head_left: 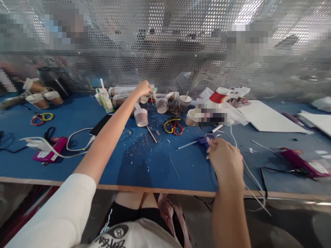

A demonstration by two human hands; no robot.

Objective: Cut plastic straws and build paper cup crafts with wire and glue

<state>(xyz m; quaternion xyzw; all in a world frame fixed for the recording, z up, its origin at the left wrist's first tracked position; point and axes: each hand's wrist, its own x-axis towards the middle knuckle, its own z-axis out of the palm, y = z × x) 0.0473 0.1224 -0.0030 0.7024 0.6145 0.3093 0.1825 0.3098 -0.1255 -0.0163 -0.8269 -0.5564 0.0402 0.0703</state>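
Over blue surface [77, 165] | left hand [143, 88] grip closing among cups [141, 117] | right hand [224, 159] grip shut on blue tool [205, 140] | next needs steady pickup

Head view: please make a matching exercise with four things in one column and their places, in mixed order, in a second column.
Things:
1. left hand
2. right hand
3. phone
4. red cup

Places:
A. lying flat beside the left forearm
B. tipped over, at the back right of the clutter
C. stretched far forward at the row of cups by the mesh wall
D. near the front edge, at a blue tool

Pairs: 1-C, 2-D, 3-A, 4-B
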